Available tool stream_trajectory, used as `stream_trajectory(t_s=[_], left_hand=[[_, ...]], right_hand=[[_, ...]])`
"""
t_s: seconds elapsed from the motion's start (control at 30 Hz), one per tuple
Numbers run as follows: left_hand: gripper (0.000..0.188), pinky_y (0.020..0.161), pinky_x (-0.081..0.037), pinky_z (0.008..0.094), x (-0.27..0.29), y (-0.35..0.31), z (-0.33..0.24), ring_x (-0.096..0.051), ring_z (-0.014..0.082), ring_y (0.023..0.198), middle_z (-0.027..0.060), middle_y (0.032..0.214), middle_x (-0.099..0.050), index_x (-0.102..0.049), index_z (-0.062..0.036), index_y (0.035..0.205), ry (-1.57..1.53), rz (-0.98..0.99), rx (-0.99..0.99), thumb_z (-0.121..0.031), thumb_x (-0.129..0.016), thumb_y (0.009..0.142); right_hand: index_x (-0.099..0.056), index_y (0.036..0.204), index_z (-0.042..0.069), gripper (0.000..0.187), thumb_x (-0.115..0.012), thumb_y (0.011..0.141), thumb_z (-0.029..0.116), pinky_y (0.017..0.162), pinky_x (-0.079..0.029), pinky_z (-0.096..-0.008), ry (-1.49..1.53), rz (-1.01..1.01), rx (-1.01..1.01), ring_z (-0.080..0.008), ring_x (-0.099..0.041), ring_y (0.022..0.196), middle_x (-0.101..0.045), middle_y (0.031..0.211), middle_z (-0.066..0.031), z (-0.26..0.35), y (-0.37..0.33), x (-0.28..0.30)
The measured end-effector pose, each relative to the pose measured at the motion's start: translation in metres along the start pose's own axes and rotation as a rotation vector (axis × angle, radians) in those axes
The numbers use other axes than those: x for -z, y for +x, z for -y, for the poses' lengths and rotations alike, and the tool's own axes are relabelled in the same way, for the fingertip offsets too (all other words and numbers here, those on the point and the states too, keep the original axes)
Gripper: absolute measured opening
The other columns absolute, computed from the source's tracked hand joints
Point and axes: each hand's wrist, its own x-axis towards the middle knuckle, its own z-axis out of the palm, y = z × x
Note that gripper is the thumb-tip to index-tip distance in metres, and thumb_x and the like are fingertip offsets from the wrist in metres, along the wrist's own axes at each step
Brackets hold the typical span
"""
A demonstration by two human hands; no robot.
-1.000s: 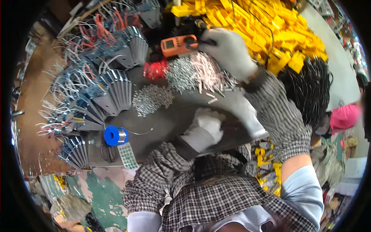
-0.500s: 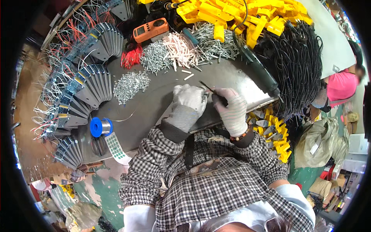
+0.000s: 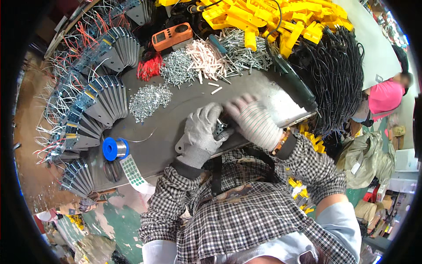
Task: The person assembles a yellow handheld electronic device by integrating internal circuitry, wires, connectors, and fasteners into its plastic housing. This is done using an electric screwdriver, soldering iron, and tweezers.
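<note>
My left hand, in a grey glove, is closed around a grey metal bracket. The bracket's rounded end, with a hole in it, sticks out near the wrist, and a dark perforated part shows between thumb and fingers. Just to its right is my right hand, in a white striped glove, reaching across with its fingers bent toward the bracket. Motion smears those fingertips, and whether they hold anything is not visible. Loose small silver nuts lie beyond my left hand, and two pale sleeves lie beyond the right.
Fanned stacks of grey brackets with wires line the left. A solder spool, scissors and a sticker sheet lie nearer. Screws, an orange meter and yellow housings fill the back. A dark power screwdriver and black cables stand right.
My left hand has turned, exposing the bracket in its grip. My right hand has swung over toward it, fingers forward. The dark slim thing seen in the right hand earlier no longer shows there.
</note>
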Motion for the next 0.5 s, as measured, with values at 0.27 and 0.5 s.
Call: stream_trajectory(t_s=[0.27,0.5], left_hand=[[0.061,0.094,-0.041,0.045,0.0,-0.003,0.007,-0.052,0.0299,0.109,0.0069,0.121,-0.056,-0.055,-0.0107,0.119,0.027,0.12,0.088,-0.036,-0.077,0.068],[0.061,0.095,-0.041,0.0449,0.0,0.0,0.005,-0.051,0.0307,0.111,0.0088,0.123,-0.054,-0.055,-0.0104,0.121,0.069,0.139,0.054,-0.036,-0.077,0.07]], right_hand=[[-0.061,0.089,0.01,0.008,-0.064,0.082,0.012,0.063,-0.053,-0.0386,0.146,0.152,-0.133,-0.0295,-0.066,0.077,-0.063,0.079,-0.0097,-0.039,0.051,0.03],[-0.07,0.083,0.006,0.017,-0.074,0.066,0.006,0.062,-0.057,-0.0368,-0.037,0.38,-0.179,-0.0268,-0.072,0.079,-0.072,0.086,-0.0141,-0.039,0.106,-0.009]])
